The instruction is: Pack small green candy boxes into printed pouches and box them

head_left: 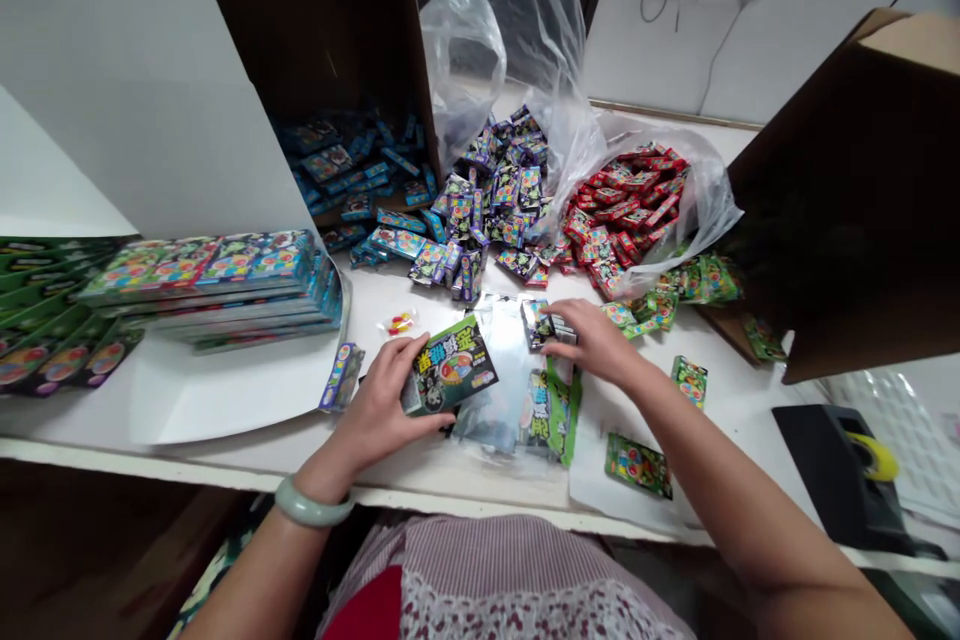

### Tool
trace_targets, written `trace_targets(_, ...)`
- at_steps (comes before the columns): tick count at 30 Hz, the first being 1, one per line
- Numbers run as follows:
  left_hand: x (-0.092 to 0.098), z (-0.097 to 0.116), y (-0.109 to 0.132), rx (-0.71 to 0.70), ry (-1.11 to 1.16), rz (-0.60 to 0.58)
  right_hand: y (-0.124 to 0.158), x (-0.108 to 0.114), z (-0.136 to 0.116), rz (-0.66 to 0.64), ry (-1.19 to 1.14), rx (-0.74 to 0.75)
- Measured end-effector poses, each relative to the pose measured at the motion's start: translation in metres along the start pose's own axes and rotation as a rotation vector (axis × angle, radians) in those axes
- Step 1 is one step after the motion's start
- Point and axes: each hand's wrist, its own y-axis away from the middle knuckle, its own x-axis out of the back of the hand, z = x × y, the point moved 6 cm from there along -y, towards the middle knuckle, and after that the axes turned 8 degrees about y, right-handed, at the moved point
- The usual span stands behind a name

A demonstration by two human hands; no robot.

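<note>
Left hand [382, 395] grips green-black box [455, 366], right hand [594, 342] small packet [535, 326].

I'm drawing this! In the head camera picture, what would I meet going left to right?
Stacked colourful packs, left hand holding a green-and-black pack, right hand, black tape dispenser.
</note>
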Motion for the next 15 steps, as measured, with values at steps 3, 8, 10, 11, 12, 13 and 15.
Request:
trace_targets(3, 0.001, 0.0, 0.0, 0.009, 0.007, -0.007, -0.006, -0.007, 0.02, -0.102, -0.011, -0.049)
trace_targets(8, -0.004, 0.004, -0.005, -0.003, 0.01, -0.061, -0.019, -0.017, 0.022, -0.199, -0.033, 0.015)
trace_targets(10, -0.006, 0.003, -0.005, -0.007, -0.002, -0.066, -0.017, -0.005, 0.014, -0.101, -0.077, 0.021)
trace_targets(11, -0.007, 0.003, -0.006, -0.011, -0.011, -0.062, -0.013, 0.004, 0.008, -0.041, -0.112, 0.023)
trace_targets(12, -0.007, 0.002, -0.006, -0.017, -0.019, -0.053, -0.008, 0.015, 0.002, 0.011, -0.153, 0.034)
trace_targets(13, -0.007, 0.002, -0.006, -0.028, -0.023, -0.045, -0.002, 0.026, -0.007, 0.04, -0.193, 0.061)
trace_targets(15, -0.008, 0.004, -0.008, -0.051, -0.014, -0.04, 0.009, 0.043, -0.027, 0.01, -0.235, 0.165)
